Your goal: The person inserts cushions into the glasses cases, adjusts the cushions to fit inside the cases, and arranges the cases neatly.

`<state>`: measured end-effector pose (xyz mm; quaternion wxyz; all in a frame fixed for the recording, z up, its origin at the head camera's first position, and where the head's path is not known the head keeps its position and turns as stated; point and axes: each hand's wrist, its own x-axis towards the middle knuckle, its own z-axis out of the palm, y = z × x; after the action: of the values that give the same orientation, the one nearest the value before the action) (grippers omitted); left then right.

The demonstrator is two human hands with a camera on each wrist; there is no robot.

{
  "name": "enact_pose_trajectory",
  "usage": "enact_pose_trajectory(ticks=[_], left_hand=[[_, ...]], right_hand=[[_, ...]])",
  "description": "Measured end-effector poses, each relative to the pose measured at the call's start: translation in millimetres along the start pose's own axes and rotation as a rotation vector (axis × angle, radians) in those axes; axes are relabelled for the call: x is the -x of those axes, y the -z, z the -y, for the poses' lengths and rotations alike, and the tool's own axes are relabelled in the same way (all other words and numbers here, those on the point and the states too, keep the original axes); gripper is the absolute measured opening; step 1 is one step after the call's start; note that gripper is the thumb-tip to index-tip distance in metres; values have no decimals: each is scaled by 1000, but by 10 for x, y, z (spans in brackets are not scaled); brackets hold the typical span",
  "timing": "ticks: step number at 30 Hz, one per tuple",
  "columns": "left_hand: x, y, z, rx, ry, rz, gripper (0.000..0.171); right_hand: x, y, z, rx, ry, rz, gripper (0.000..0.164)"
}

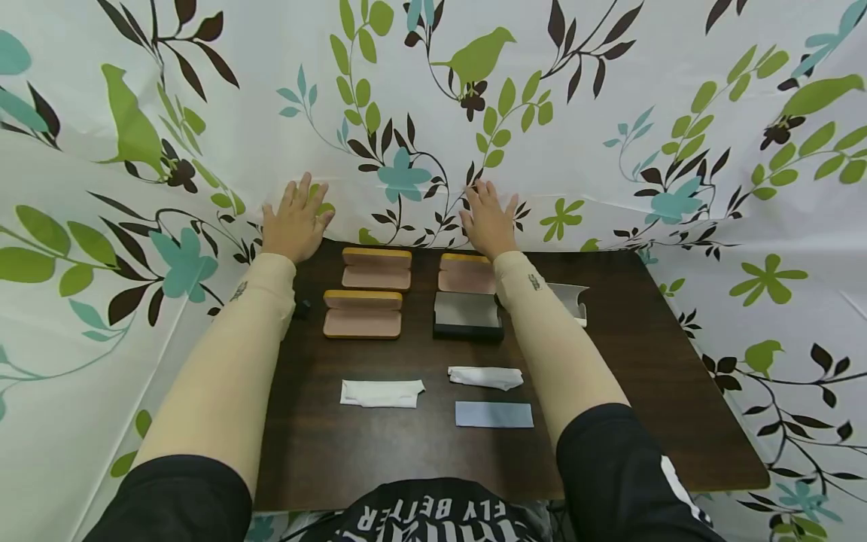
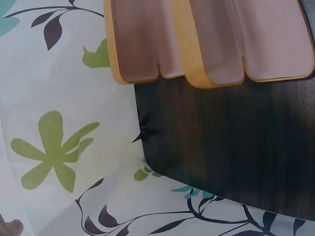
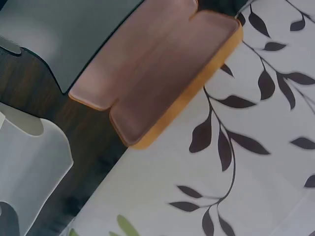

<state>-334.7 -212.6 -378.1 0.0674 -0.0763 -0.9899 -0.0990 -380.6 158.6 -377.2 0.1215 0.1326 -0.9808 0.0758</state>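
Both hands reach past the back edge of a dark table. My left hand (image 1: 295,228) has its fingers spread in front of the patterned curtain, with one fingertip (image 2: 11,228) in the corner of the left wrist view. My right hand (image 1: 491,223) is likewise spread, holding nothing. Whether either palm touches the curtain I cannot tell. Nearest the left hand are two opened orange glasses cases with pink lining, a back one (image 1: 376,269) and a front one (image 1: 363,315). A third opened glasses case (image 3: 162,73) lies below the right hand, behind a black box (image 1: 467,316) with a grey inside.
A pale, open carton (image 3: 34,162) stands on the right, partly behind the right forearm. Two folded white cloths, one left (image 1: 381,394) and one right (image 1: 485,377), lie nearer the body, with a blue-grey cloth (image 1: 494,415). The curtain (image 1: 582,181) rises behind the table (image 1: 650,391).
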Motion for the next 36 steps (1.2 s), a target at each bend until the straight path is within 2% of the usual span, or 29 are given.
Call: enact_pose_trajectory(ticks=[3, 6, 10, 13, 16, 19, 21, 25, 27, 29, 31, 36], left_hand=[[22, -25, -4, 22, -15, -36, 61], [106, -92, -35, 65, -28, -111, 56], [256, -205, -65, 155, -43, -264, 37], [404, -286, -47, 209, -24, -347, 31], [616, -380, -7, 252, 43, -355, 29], [900, -510, 4, 271, 124, -294, 28], [1098, -643, -13, 267, 149, -236, 27], [1516, -966, -128, 247, 155, -73, 21], [1692, -1135, -232, 247, 146, 13, 18], [1840, -1276, -355, 259, 121, 93, 18], [1957, -1380, -470, 270, 84, 140, 21], [2166, -1482, -643, 268, -12, 159, 28]], right_hand=[[14, -58, 33, -30, 37, -42, 53], [106, -160, 88, -54, 88, -102, 47], [309, -331, 209, -109, 169, -160, 35], [536, -447, 342, -126, 209, -131, 27], [816, -542, 490, -149, 226, -44, 24], [1140, -643, 616, -195, 241, 83, 20], [1364, -707, 683, -221, 239, 199, 18], [1771, -869, 794, -261, 255, 393, 16], [1937, -954, 831, -277, 262, 452, 19], [2065, -1024, 863, -282, 279, 476, 24], [2159, -1073, 892, -275, 301, 475, 31], [2277, -1118, 972, -257, 352, 459, 39]])
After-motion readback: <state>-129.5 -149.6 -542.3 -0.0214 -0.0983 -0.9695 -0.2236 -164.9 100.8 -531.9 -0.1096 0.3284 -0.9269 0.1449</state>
